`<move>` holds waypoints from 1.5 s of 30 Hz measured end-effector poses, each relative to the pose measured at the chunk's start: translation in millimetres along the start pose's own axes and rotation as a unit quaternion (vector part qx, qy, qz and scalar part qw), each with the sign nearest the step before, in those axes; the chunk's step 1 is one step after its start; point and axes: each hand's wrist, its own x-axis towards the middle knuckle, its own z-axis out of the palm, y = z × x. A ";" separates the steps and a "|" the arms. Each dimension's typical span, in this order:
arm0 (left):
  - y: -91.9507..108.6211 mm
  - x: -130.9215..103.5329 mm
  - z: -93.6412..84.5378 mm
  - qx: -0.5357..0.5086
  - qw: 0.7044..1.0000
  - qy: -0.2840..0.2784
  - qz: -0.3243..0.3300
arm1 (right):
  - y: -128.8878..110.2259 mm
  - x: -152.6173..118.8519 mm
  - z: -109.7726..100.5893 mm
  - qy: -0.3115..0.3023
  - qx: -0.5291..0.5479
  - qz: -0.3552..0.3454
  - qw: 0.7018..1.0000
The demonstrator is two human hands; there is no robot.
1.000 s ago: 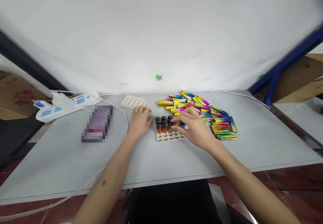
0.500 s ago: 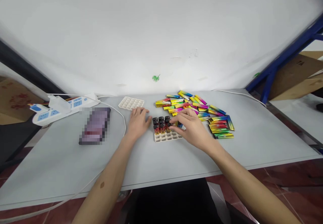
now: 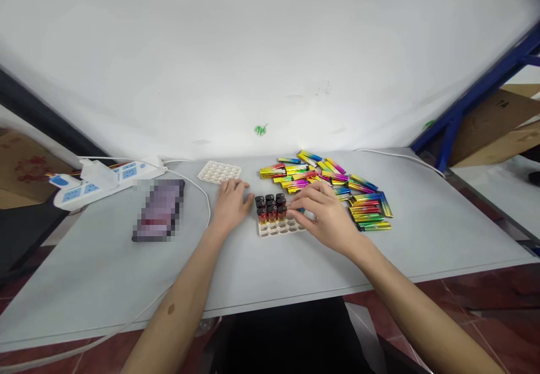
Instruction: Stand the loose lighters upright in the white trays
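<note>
At the far left a cardboard box [image 3: 19,171] sits beyond the grey tabletop [image 3: 248,275]. On its left part lies a white power strip [image 3: 129,172], and nearer the person is a dark-edged flat device [image 3: 162,208], pixelated. A white cable [image 3: 208,202] curves down between it and the left hand [image 3: 230,205], which rests palm down, fingers loosely spread and holding nothing visible. Behind that hand's fingertips is a pale holed tray [image 3: 219,170]; whether they touch it is unclear. Just right of the hand, black-topped lighters [image 3: 272,212] stand upright, three by three, in a second tray [image 3: 278,229], holes showing along its near side. The right hand [image 3: 323,216] reaches over that tray's right end, thumb and fingers bent together beside the standing rows; I cannot tell whether they grip anything. Behind and right of it, a loose pile of shiny multicoloured lighters [image 3: 333,176] lies flat. A blue metal frame [image 3: 448,140] slants at the far right.
</note>
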 end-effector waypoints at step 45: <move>-2.8 0.0 -0.4 -0.012 1.000 0.013 0.003 | 39.4 -62.3 -2.5 0.057 0.593 0.480 0.644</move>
